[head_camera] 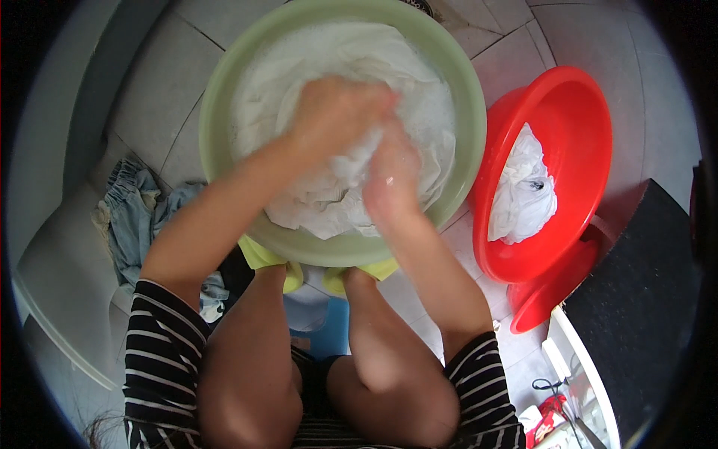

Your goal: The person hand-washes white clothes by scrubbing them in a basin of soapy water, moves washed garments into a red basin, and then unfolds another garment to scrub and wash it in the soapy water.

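Note:
A pale green basin (210, 129) in front of me holds soapy water and a white cloth (331, 205), soaked and crumpled. Above its middle, my left hand (342, 106) and my right hand (395, 168) are pressed together, both blurred by motion. Their fingers are curled in around a bunched part of the white cloth, which shows between and below them. Suds wet the back of my right hand. The blur hides exactly how the fingers grip.
Right of the green basin, a red basin (578, 168) leans on its side with white garments (524, 193) inside. Blue denim clothing (132, 202) lies on the tiled floor at left. A blue plastic stool (328, 331) is under me. A black-topped surface (634, 314) borders the right.

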`<state>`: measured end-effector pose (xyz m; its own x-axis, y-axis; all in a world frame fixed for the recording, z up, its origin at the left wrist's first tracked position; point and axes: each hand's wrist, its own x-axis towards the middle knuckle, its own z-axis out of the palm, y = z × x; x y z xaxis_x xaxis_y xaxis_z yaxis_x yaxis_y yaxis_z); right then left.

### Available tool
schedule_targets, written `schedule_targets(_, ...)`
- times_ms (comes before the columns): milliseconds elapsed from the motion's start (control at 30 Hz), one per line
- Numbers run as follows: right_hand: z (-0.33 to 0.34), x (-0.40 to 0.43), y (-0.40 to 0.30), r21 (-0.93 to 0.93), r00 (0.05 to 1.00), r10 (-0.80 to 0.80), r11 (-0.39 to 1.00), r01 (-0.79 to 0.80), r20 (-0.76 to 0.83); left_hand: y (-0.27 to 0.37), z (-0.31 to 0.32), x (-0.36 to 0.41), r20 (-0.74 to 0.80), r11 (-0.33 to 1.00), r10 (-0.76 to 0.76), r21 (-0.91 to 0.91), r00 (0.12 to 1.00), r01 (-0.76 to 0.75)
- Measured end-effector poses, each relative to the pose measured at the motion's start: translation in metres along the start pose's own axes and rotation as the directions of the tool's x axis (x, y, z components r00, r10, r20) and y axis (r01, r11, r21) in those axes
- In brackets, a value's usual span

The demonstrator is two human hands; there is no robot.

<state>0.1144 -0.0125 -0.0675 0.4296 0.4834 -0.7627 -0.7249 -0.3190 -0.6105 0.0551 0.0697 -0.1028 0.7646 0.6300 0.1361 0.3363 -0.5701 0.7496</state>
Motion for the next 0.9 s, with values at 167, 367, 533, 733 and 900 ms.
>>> schedule_targets(167,-0.005,-0.006,0.002,-0.024,0.995,-0.012,1.0,0.009,-0.1,0.018,0.005,-0.015,-0.046,0.993,-0.06,-0.104,0.997,0.055)
schedule_targets(367,-0.01,-0.003,0.01,0.028,0.99,0.071,0.997,-0.068,-0.125,0.022,0.001,-0.004,0.164,0.981,-0.081,0.187,0.983,0.049)
schedule_targets(533,-0.016,-0.01,0.002,-0.002,0.991,0.135,0.991,-0.135,-0.018,0.021,-0.001,-0.006,0.153,0.981,-0.195,0.037,0.969,0.192)
schedule_targets(733,-0.021,-0.015,-0.013,0.062,0.989,0.145,0.988,-0.145,0.007,0.034,0.013,-0.016,-0.077,0.991,0.12,-0.048,0.99,-0.124)
schedule_targets(900,-0.028,-0.009,-0.004,-0.126,0.979,0.198,0.974,-0.191,0.053,0.018,-0.001,-0.015,-0.02,1.0,-0.014,-0.005,1.0,0.014)
